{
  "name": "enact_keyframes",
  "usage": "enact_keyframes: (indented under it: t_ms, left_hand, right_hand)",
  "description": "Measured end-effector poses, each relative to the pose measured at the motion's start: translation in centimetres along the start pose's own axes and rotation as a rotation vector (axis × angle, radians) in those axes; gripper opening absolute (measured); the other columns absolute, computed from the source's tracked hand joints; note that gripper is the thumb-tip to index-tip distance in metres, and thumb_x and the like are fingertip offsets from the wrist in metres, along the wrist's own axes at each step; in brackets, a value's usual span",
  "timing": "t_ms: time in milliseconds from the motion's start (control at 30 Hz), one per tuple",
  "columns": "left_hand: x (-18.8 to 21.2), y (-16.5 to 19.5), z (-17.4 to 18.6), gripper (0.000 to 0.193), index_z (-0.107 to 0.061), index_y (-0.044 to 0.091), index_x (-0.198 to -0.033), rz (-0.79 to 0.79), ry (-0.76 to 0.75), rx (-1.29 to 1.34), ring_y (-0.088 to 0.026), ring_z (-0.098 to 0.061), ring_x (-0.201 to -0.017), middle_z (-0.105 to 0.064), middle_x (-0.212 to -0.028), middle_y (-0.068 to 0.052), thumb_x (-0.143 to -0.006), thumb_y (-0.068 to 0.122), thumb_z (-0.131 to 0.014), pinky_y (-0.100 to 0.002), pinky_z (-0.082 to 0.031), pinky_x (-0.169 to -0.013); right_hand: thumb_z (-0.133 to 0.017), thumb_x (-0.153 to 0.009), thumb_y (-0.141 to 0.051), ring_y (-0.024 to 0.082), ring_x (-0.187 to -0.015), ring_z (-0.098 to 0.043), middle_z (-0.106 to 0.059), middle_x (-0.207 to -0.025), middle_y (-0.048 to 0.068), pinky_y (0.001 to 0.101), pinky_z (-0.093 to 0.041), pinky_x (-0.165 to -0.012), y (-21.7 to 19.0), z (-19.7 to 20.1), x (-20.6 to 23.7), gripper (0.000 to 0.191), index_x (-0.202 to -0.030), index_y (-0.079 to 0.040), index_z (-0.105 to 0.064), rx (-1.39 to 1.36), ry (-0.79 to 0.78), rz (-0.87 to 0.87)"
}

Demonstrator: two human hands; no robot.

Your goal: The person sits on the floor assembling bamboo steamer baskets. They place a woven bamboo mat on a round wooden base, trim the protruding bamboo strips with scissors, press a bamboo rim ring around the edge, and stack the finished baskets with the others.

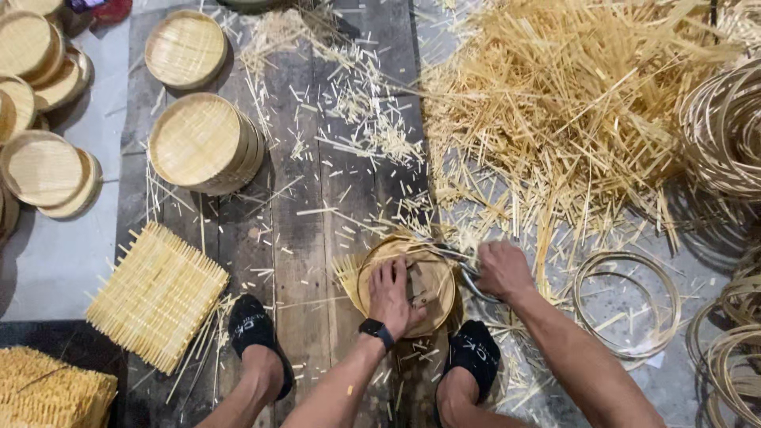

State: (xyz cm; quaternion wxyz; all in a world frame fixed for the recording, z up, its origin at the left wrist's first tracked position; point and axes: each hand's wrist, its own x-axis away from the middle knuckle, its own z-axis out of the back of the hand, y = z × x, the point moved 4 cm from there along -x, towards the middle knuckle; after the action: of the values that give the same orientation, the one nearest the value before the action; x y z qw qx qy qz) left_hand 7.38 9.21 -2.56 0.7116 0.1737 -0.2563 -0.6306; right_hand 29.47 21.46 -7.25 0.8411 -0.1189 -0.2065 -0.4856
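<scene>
We look down on a floor of dark wooden planks (301, 238) strewn with bamboo offcuts, taking the round woven tray (408, 284) at lower centre as our landmark. Up and to the right of it spreads the largest mass, a heap of pale bamboo slivers (555, 103). Coiled bamboo hoops (725, 127) lie at the far right of the tray, and a loose ring (628, 305) rests just to its right. To its upper left stands a stack of finished round trays (204, 143), with more stacks (40, 87) beyond along the left edge. A square woven mat (157, 295) with untrimmed ends lies to the tray's left. Two feet in black socks (252, 329) sit either side of the tray's near edge. The left hand (390, 297), a black watch (376, 329) on its wrist, lies spread flat on the tray, pressing a small wooden block (418, 289) against it. The right hand (501, 269) is closed around the handles of metal shears (464, 265), whose blades meet the tray's right rim.
</scene>
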Motion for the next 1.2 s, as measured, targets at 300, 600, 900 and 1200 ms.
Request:
enact_keyframes:
  t_ms: [300,600,900,1200]
  left_hand:
    - [-1.2,-0.9,0.1,0.134,-0.026,0.014,-0.158,-0.222,-0.261,-0.148,-0.046,-0.033,-0.140,-0.037,-0.152,-0.023,-0.045,0.029,-0.098,-0.057,-0.028,-0.118]
    - [0.9,0.0,-0.2,0.119,-0.022,0.025,-0.164,0.018,-0.098,-0.070,-0.049,-0.032,-0.143,-0.031,-0.154,-0.033,-0.066,0.041,-0.089,-0.062,-0.026,-0.117]
    - [-0.1,-1.8,-0.8,0.115,-0.019,0.009,-0.159,-0.024,-0.101,-0.009,-0.041,-0.040,-0.137,-0.043,-0.154,-0.016,-0.061,0.011,-0.079,-0.061,-0.031,-0.107]
    - [-1.1,-0.4,0.6,0.114,-0.026,0.012,-0.156,0.065,-0.254,-0.065,-0.037,-0.036,-0.138,-0.045,-0.151,-0.010,-0.060,0.033,-0.086,-0.062,-0.025,-0.109]
  right_hand:
    - [-0.074,-0.077,-0.049,0.026,-0.090,-0.060,-0.060,-0.100,0.014,0.0404,-0.054,-0.082,0.1,-0.6,0.8,0.057,-0.108,-0.004,-0.058,-0.013,0.037,0.005]
    - [-0.069,-0.087,-0.048,0.022,-0.084,-0.057,-0.059,-0.089,0.009,0.0344,-0.052,-0.077,0.3,0.1,1.7,0.043,-0.099,-0.008,-0.060,-0.049,-0.079,-0.068]
    - [-0.068,-0.086,-0.046,0.024,-0.088,-0.056,-0.058,-0.095,0.011,0.0409,-0.051,-0.081,0.7,-1.4,2.3,0.045,-0.105,-0.007,-0.059,-0.118,0.021,-0.044]
    - [-0.067,-0.088,-0.046,0.023,-0.087,-0.053,-0.054,-0.094,0.010,0.0395,-0.050,-0.080,0.5,-0.7,2.0,0.045,-0.108,-0.007,-0.059,-0.071,0.001,-0.057]
